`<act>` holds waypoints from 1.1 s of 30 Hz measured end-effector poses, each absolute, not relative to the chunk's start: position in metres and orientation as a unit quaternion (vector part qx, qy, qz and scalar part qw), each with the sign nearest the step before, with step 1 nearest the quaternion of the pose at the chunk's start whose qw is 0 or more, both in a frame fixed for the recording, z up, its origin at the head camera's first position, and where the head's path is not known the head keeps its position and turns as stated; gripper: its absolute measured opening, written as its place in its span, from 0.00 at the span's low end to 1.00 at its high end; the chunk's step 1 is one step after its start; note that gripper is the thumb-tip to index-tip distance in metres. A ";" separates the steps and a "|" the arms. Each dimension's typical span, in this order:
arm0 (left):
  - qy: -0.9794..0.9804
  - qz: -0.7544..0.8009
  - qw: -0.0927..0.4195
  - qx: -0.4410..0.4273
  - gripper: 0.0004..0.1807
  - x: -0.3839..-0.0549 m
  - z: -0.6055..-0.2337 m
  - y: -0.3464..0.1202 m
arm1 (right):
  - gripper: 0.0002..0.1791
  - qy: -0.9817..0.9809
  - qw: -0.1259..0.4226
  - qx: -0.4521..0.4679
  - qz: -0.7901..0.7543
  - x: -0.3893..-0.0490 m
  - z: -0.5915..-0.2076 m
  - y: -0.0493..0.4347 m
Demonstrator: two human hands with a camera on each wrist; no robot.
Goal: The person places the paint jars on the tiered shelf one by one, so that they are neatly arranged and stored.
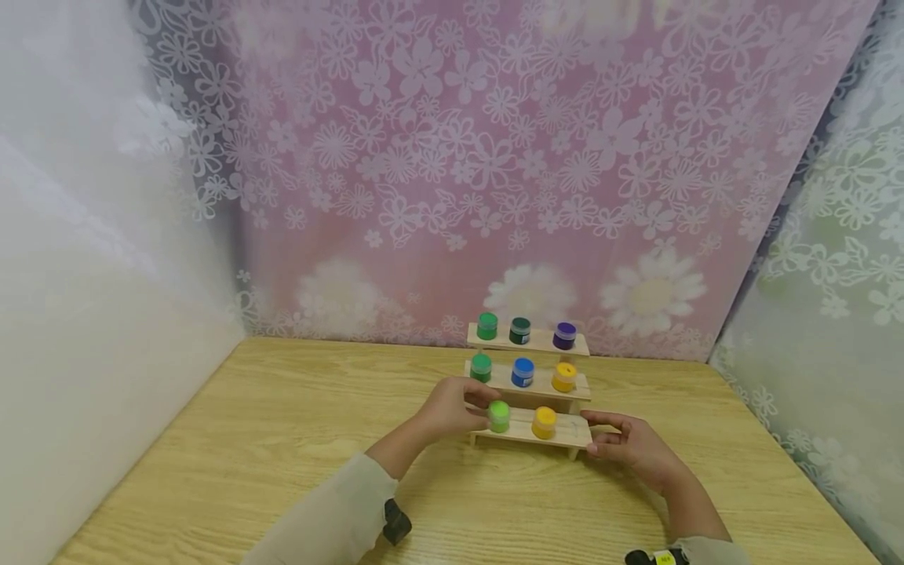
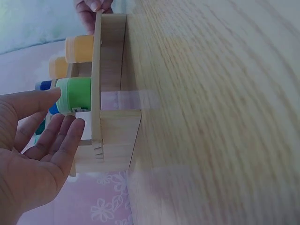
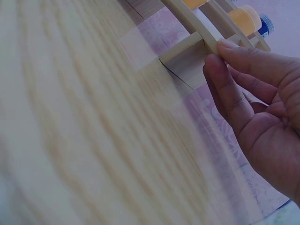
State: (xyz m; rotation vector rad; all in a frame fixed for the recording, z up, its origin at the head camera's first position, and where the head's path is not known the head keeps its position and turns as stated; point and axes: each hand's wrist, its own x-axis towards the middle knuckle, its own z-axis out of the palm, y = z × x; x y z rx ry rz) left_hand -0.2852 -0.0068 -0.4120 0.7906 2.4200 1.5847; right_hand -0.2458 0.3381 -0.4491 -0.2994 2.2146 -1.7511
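A three-step wooden stand (image 1: 523, 434) carries small paint jars. On its lowest step, the light green jar (image 1: 499, 417) is at the left and a yellow jar (image 1: 544, 423) to its right. My left hand (image 1: 452, 408) is at the light green jar, thumb tip right at its lid and forefinger reaching behind it; the other fingers are loosely bent and apart from it in the left wrist view. My right hand (image 1: 636, 451) pinches the right end of the lowest step between thumb and fingers, plain in the right wrist view.
A green jar (image 1: 481, 368), a blue jar (image 1: 523, 373) and an orange-yellow jar (image 1: 564, 377) sit on the middle step. Above them are another green jar (image 1: 487, 326), a dark green jar (image 1: 519, 330) and a purple jar (image 1: 564, 336). A floral curtain (image 1: 424, 196) hangs behind the wooden table (image 1: 282, 424).
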 end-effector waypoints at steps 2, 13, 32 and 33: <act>0.800 0.535 0.073 0.261 0.18 -0.284 -0.413 -0.011 | 0.41 0.773 0.150 -0.105 -0.607 -0.245 -0.449 0.339; 0.781 0.569 0.063 0.248 0.20 -0.275 -0.412 -0.037 | 0.40 0.788 0.130 -0.098 -0.594 -0.241 -0.443 0.339; 0.759 0.613 0.053 0.214 0.25 -0.262 -0.411 -0.100 | 0.36 0.826 0.066 -0.098 -0.551 -0.229 -0.422 0.346; 0.761 0.611 0.050 0.212 0.26 -0.262 -0.411 -0.103 | 0.36 0.830 0.063 -0.095 -0.546 -0.229 -0.421 0.347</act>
